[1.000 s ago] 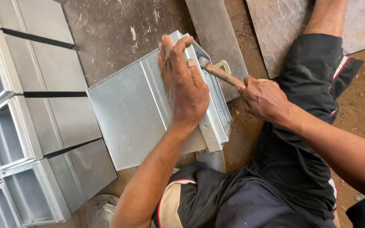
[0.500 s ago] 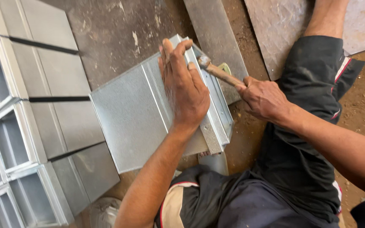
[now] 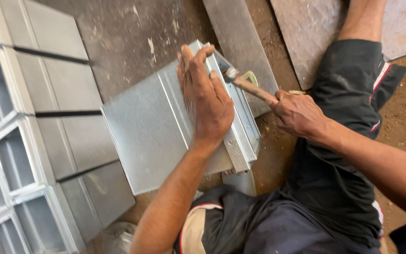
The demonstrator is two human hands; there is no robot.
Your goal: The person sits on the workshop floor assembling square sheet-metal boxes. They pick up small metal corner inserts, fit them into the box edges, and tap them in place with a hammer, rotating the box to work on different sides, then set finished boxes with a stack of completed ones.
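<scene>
Left hand [image 3: 207, 101] flat with fingers spread on metal duct [image 3: 165, 136] near its folded edge, right hand [image 3: 299, 115] fingers clamped around hammer [image 3: 247, 84] handle, bare floor [image 3: 128, 37] beyond.

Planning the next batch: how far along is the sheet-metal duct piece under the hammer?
Done: several finished rectangular duct sections lie lined up on the left. In hand: the left hand presses flat on a galvanized duct piece, while the right hand holds a wooden-handled hammer with its head at the folded edge seam. Left: how much of that seam remains unclosed cannot be told from this view.
</scene>
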